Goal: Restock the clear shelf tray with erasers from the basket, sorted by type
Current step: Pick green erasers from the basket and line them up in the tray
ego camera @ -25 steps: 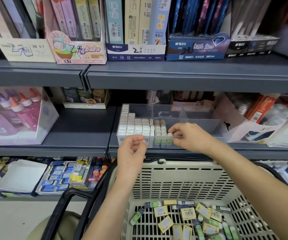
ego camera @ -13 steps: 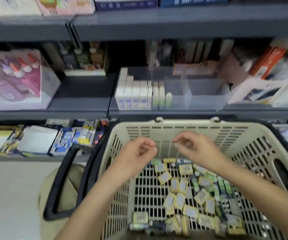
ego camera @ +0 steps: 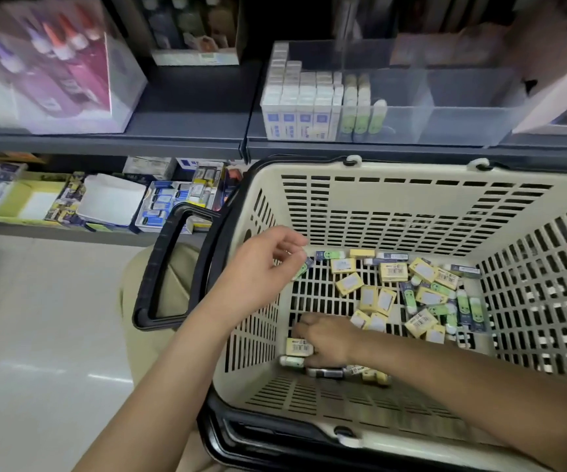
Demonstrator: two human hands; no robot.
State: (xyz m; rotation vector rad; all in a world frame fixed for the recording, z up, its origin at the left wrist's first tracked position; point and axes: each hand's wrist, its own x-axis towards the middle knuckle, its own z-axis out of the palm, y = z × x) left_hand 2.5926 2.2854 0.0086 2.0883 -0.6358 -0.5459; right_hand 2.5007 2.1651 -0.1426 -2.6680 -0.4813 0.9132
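Note:
The cream basket (ego camera: 411,172) sits below me with several loose yellow erasers (ego camera: 392,271) and green erasers (ego camera: 464,306) on its slotted floor. My right hand (ego camera: 328,338) reaches into the basket's near left corner, and its fingers and thumb close round a yellow barcoded eraser (ego camera: 298,346). My left hand (ego camera: 265,264) hovers over the basket's left wall with loosely curled fingers, and nothing shows in it. On the shelf above stands the clear tray (ego camera: 462,129): white boxed erasers (ego camera: 297,107) fill its left section and green erasers (ego camera: 360,107) stand beside them.
The basket's black handle (ego camera: 159,270) hangs down on the left. A box of glue bottles (ego camera: 53,73) stands on the shelf left of the tray. A lower shelf holds small stationery boxes (ego camera: 162,202). Pale floor tiles (ego camera: 36,335) lie to the left.
Both hands came down from the tray into the basket. My right hand dropped to the near left corner onto the erasers, and my view tilted downward.

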